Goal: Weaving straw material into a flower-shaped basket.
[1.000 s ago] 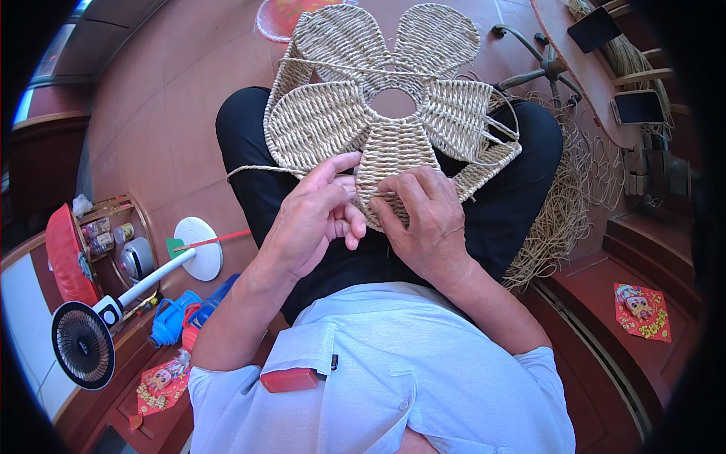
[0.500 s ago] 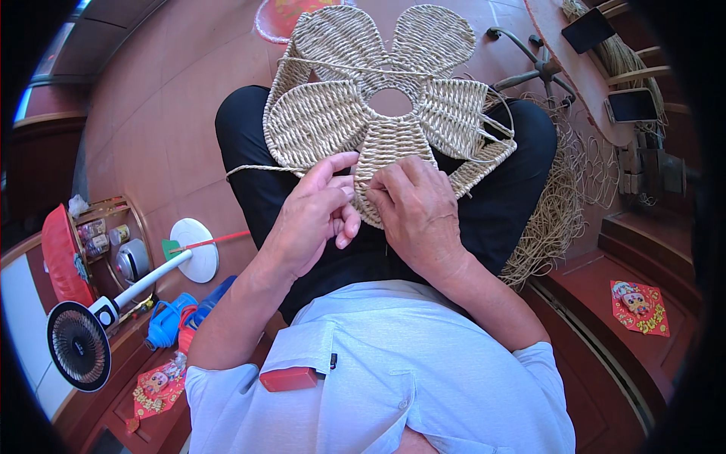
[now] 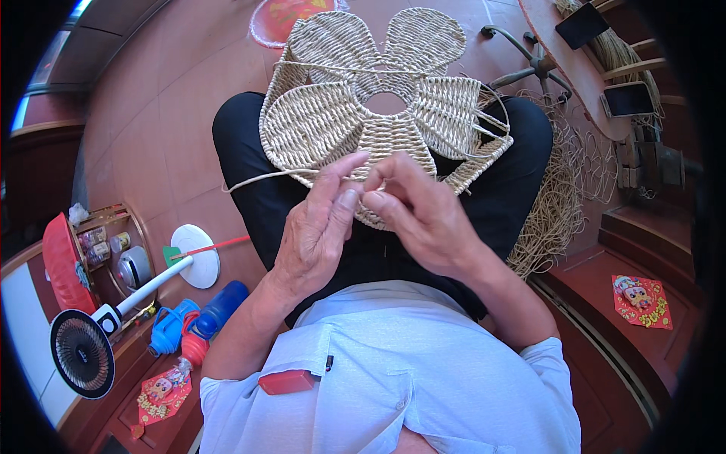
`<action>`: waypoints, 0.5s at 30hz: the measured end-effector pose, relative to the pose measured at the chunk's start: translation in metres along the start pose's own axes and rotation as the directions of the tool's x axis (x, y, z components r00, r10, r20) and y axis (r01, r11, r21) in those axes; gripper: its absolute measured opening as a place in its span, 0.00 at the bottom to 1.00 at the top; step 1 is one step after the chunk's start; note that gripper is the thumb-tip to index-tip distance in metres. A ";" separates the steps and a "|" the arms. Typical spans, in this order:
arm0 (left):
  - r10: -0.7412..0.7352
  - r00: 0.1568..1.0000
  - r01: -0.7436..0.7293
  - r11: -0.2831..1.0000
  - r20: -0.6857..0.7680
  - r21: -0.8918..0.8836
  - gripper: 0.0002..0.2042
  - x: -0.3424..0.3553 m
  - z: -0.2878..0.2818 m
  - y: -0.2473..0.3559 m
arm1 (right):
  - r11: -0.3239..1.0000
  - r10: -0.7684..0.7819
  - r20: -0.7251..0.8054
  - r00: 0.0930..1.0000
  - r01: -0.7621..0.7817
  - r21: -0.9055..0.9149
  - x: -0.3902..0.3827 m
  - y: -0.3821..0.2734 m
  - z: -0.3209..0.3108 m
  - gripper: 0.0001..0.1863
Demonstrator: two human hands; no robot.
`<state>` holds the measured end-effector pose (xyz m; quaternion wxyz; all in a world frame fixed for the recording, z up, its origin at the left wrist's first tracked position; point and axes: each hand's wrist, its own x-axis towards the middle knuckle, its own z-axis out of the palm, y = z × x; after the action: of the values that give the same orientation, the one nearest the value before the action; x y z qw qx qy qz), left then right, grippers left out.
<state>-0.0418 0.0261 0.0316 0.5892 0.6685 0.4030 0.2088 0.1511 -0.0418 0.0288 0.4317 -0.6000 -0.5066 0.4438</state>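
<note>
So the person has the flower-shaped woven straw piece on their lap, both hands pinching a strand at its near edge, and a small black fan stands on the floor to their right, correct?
Not quite: the fan stands to the person's left, as the head view shows. The rest holds: the flower-shaped woven piece lies on the lap, and the left hand and right hand pinch a strand at its near edge.

we seem to be in a home used as a small craft workplace. the floor point(image 3: 181, 98) is polished reddish tile, with a dark wooden step at the right. loose pale straw point(image 3: 556, 204) lies heaped on the floor, and more bundles rest on a round wooden table point(image 3: 552, 45) that carries two phones. household things sit at the left: a small standing fan point(image 3: 83, 352), blue bottles point(image 3: 193, 325), a low shelf of jars point(image 3: 102, 246). red festive paper decorations point(image 3: 641, 301) lie on the floor.
</note>
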 end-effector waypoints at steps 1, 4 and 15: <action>0.061 0.997 -0.061 0.998 0.050 -0.004 0.21 -0.002 -0.004 -0.002 | 0.995 0.076 0.079 0.994 -0.081 0.064 -0.003 -0.005 -0.014 0.12; 0.049 0.998 -0.057 0.907 -0.030 -0.417 0.20 -0.005 -0.047 -0.006 | 0.987 0.120 -0.038 0.992 -0.115 0.110 -0.017 0.001 -0.063 0.08; -0.355 0.765 -0.300 0.543 -0.538 -0.784 0.12 -0.084 -0.320 -0.109 | 0.868 0.278 -0.374 0.885 -0.064 0.493 -0.101 0.091 -0.222 0.05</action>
<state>-0.3639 0.1564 0.0141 0.6613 0.1810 0.4395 0.5803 0.3777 -0.1671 0.0027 0.6228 -0.6048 -0.2193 0.4453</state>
